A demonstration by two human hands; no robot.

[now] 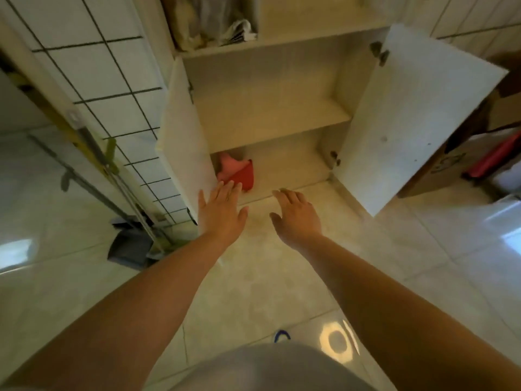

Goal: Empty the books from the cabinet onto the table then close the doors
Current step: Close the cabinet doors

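**Both hands out at the open cabinet, nothing held**

While both doors hang wide, I read the scene from the left edge across. A white tiled wall [112,80] with dark grout lines runs down the left side, and a long-handled mop [93,148] leans against it with a grey dustpan [129,249] at its foot on the glossy pale floor [267,277].

Next comes the left door [183,136], a flat, matte white panel swung outward. My left hand [222,210] is raised flat just beside its lower edge, fingers [225,190] straight and close together, thumb out; whether the hand touches the panel I cannot tell. It grips nothing.

Behind those fingertips, in the bottom left corner of the cabinet [267,114], sits a soft red and pink object [239,173], rumpled like cloth. The middle shelf [273,122] is a smooth cream board, and I see no books on it; blurred pale bags [220,24] fill the compartment above.

My right hand [296,215] hovers palm down over the floor in front of the cabinet's bottom edge, fingers [287,196] loosely spread and slightly curled, touching nothing.

Further right, the right door [408,122] stands open with metal hinges showing, and beyond it are a cardboard box [439,165] and something red [493,159].
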